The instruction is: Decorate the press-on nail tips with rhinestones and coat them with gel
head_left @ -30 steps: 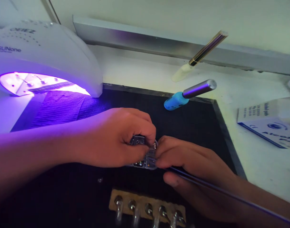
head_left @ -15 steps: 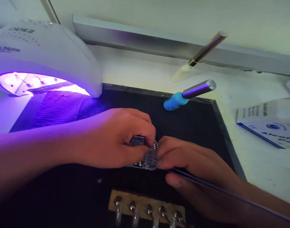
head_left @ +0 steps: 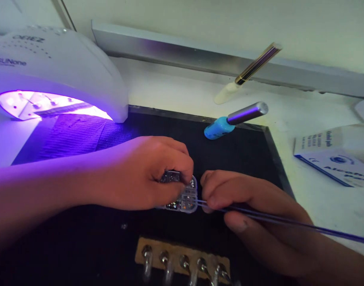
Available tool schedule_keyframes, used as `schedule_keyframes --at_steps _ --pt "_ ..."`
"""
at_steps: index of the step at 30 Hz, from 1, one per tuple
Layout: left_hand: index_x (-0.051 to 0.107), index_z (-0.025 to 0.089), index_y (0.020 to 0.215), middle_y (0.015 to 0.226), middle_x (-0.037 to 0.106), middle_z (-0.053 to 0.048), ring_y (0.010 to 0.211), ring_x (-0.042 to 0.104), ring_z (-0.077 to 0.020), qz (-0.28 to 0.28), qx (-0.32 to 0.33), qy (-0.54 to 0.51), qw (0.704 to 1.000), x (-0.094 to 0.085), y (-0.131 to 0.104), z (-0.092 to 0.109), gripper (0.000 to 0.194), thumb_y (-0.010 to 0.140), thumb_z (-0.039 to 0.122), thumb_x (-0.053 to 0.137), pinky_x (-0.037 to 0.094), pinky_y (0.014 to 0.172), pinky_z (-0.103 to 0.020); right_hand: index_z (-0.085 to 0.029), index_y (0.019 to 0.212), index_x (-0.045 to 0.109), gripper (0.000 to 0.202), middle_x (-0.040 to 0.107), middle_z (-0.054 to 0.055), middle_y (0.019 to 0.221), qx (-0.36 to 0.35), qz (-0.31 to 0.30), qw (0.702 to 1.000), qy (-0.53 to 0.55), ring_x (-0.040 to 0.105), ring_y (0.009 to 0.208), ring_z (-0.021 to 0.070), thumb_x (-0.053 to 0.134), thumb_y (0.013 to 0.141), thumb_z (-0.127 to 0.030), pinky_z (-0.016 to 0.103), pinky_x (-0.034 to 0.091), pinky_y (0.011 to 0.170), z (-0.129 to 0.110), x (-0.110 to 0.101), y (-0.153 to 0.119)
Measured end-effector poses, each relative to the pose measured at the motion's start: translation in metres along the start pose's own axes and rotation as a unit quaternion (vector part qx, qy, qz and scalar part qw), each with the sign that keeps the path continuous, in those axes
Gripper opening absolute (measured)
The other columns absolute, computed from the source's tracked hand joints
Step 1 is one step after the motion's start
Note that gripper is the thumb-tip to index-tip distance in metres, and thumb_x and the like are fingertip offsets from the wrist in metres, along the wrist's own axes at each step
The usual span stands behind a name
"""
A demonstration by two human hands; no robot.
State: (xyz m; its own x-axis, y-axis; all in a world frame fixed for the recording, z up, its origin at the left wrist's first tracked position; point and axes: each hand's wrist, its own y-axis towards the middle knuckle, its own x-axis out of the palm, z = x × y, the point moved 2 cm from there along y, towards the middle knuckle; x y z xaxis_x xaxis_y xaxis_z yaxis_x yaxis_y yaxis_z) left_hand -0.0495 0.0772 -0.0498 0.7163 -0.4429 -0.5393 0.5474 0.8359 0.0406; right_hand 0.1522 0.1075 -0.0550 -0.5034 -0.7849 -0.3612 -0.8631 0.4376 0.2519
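Note:
My left hand (head_left: 152, 174) comes in from the left, thumb and forefinger closed on a clear compartment box (head_left: 188, 203) with small shiny pieces inside. At the right, my right hand (head_left: 247, 202) grips a long thin blue tool (head_left: 289, 223) between fingers and thumb. The tool's tip lies over the box's right-hand compartment. Below stands a tan strip (head_left: 176, 249) bearing several clear nail tips on metal mounts.
A lit white lamp (head_left: 80, 63) stands at the upper left. Behind the black mat (head_left: 167, 131) lies a white bottle (head_left: 228, 92); a blue bottle (head_left: 219, 128) is on the mat. An alcohol pad box (head_left: 333, 155) sits at the right.
My right hand has moved slightly right, away from the box, and more of the tool's tip shows. My left hand has hardly moved.

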Motion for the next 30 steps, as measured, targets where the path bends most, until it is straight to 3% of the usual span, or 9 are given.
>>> schedule_keyframes --at_steps 8,25,30 --pt "0.068 0.018 0.081 0.093 0.063 0.002 0.079 0.06 -0.0072 -0.005 -0.001 -0.002 1.0 -0.0005 0.0 -0.0003 0.016 0.08 0.006 0.057 0.045 0.07 -0.017 -0.019 0.101 0.058 0.013 0.062 0.003 0.084 0.009 -0.019 0.999 -0.024 0.059 0.076 0.0107 0.048 0.101 -0.028 0.024 0.051 0.068 -0.0027 -0.0006 0.002" --pt "0.067 0.018 0.081 0.093 0.063 0.003 0.08 0.06 -0.0076 0.003 0.002 0.002 1.0 0.0003 -0.001 -0.001 0.013 0.081 0.008 0.059 0.046 0.071 -0.018 -0.018 0.096 0.056 0.016 0.063 0.003 0.077 -0.028 -0.053 0.993 -0.106 0.06 0.073 0.0134 0.046 0.101 -0.029 0.029 0.05 0.069 -0.0039 0.0007 0.0015" --pt "0.067 0.018 0.08 0.092 0.064 0.001 0.08 0.06 -0.0093 0.001 -0.001 -0.004 1.0 0.0002 -0.001 -0.0003 0.014 0.081 0.008 0.058 0.046 0.071 -0.019 -0.019 0.097 0.056 0.007 0.066 0.003 0.079 -0.034 -0.069 0.988 -0.137 0.064 0.076 0.0151 0.052 0.097 -0.024 0.032 0.052 0.075 -0.0048 0.0003 0.0029"
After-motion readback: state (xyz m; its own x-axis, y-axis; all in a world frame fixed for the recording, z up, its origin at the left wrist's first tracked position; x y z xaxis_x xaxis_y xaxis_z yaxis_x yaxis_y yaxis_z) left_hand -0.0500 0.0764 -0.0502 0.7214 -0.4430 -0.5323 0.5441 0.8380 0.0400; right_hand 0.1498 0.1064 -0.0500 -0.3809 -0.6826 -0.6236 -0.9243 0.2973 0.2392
